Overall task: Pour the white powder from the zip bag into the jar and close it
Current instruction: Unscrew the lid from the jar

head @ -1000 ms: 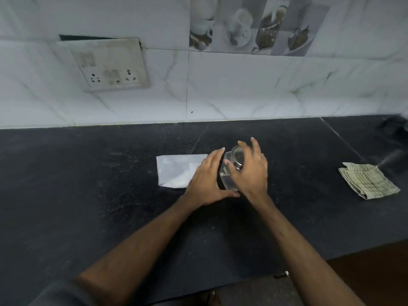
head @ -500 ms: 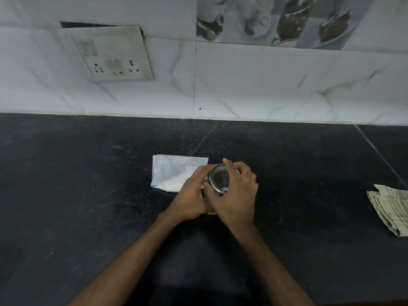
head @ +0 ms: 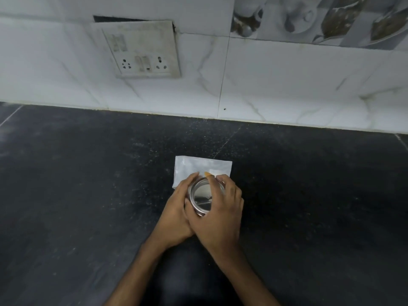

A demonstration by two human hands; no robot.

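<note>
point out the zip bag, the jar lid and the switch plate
zip bag [head: 198,166]: head view, on its bare upper half
jar lid [head: 199,193]: head view, on its shiny metal top
switch plate [head: 143,49]: head view, middle of its face

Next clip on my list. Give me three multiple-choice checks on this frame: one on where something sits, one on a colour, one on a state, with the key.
1. Where does the zip bag lie relative to the jar?
A) behind it, toward the wall
B) in front of it, toward the person
C) far off to the right

2. What colour is the countertop?
A) white
B) brown
C) black

3. How is the bag now?
A) held tipped over the jar
B) flat on the countertop
C) hung on the wall

Key:
1 A: the bag shows just beyond the left hand and right hand, which grip the jar and its metal lid.
2 C: the speckled slab is black.
3 B: it lies flat, and neither hand lifts it.
</note>
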